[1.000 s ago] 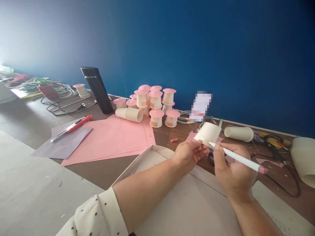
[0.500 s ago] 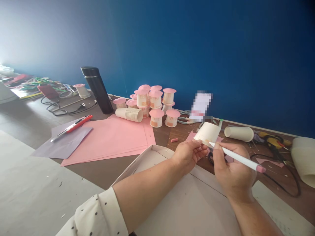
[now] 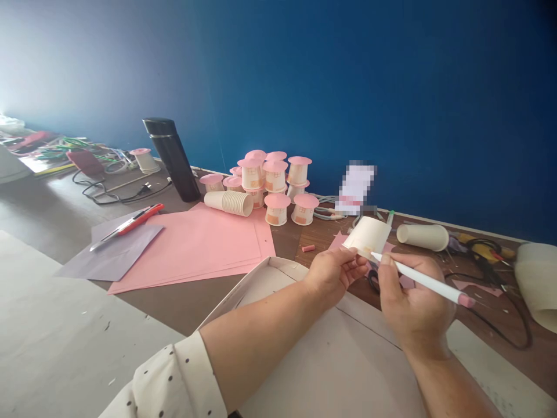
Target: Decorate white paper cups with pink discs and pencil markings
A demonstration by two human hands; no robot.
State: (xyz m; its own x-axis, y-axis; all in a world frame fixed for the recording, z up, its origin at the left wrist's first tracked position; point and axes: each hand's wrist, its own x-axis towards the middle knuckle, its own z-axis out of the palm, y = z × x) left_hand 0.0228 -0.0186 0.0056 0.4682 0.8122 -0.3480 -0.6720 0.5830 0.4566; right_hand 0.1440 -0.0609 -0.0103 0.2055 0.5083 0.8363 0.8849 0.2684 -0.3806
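Note:
My left hand pinches the rim of an upside-down white paper cup, fingers curled beneath it. Faint peach colouring shows low on the cup's side. Wrapped in my right hand is a white marker with a pink end, its tip touching or very close to the cup near the coloured patch. Behind my left hand lies a pink marker cap. Farther back stand several paper-cup houses with pink round roofs and drawn windows and doors, some stacked on others.
A nested stack of paper cups lies on pink paper sheets. Left of it are a utility knife and a black flask. A shallow white box lid sits under my forearms. Cables and a lying cup are at right.
My right hand and the marker have shifted very slightly to the right and down. The left hand and the cup stay almost where they were.

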